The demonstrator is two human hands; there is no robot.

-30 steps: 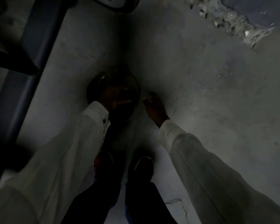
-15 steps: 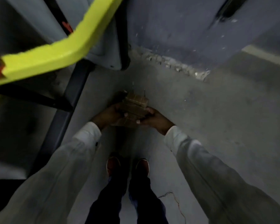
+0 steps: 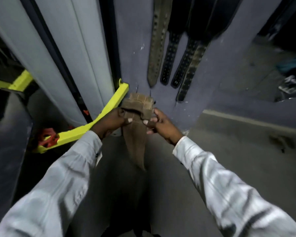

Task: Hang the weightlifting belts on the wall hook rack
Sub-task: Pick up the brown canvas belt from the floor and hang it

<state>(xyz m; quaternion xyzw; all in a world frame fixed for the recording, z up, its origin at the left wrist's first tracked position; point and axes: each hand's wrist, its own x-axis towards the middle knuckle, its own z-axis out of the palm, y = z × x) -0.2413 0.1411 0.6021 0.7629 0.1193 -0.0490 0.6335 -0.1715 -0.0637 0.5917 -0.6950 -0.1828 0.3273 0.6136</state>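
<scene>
You hold a folded brown leather weightlifting belt [image 3: 138, 106] in front of the blue-grey wall [image 3: 133, 57], your left hand [image 3: 112, 123] pinching its left edge and your right hand [image 3: 162, 124] pinching its right edge, while a tapered strap end hangs down between your white sleeves. Above, 4 dark studded belts [image 3: 171, 53] already hang flat against the wall, their tops cut off by the frame, so the hook rack itself is hidden. The yellow metal bar [image 3: 85, 127] and red knob [image 3: 47, 136] to your left are blurred.
</scene>
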